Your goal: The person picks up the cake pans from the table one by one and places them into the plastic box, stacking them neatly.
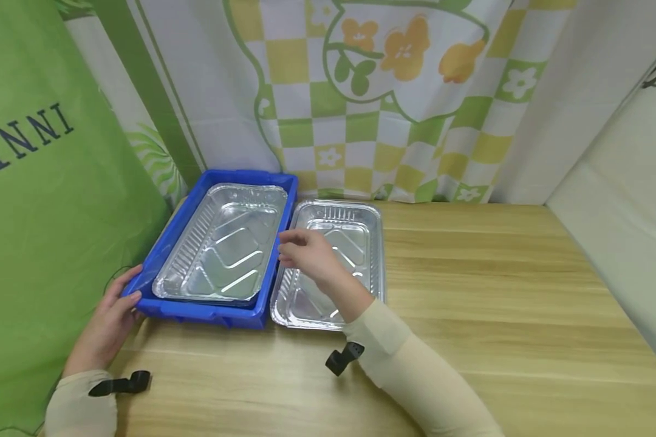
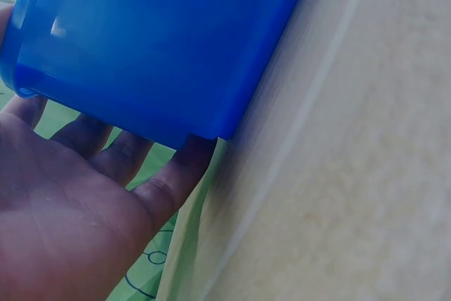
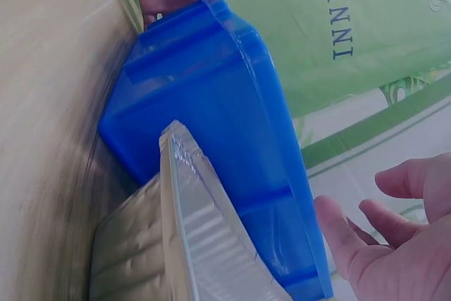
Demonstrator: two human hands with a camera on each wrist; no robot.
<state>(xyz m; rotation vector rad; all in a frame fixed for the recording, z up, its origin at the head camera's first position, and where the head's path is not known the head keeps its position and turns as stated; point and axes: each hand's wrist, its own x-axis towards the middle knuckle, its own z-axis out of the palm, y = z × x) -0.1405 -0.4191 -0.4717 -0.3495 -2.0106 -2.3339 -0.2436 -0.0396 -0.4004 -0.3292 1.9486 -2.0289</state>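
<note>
Worktop (image 1: pixel 486 291): wood. The bin (image 1: pixel 197 312), blue, sits towards its left edge, far end close to the curtain (image 1: pixel 328 91) at the back edge.

Inner tray (image 1: pixel 237 243): foil, upright inside the bin, bare floor uppermost. Outer tray (image 1: pixel 355 240): foil, upright on the worktop just beside the bin's right wall; its rim looks layered, so perhaps several nested. Count not readable.

Left hand (image 1: pixel 109 318): grasping the bin's near left corner, thumb on the rim, fingers against the outer wall.

Right hand (image 1: pixel 311 255): above the outer tray's left edge, by the bin's right rim, fingers loosely bent, grasping nothing. Contact with the rim cannot be told.

Step, as judged: moving foil trays between bin and worktop, probably into the bin, with the left hand bracing it. Direction is not certain from this moment.

Next move, if loading: keep the corner braced, bring the right hand to the outer tray's rim, pinch one layer only and lift level. Risks: nested layers clinging; thin foil rim buckling.
</note>
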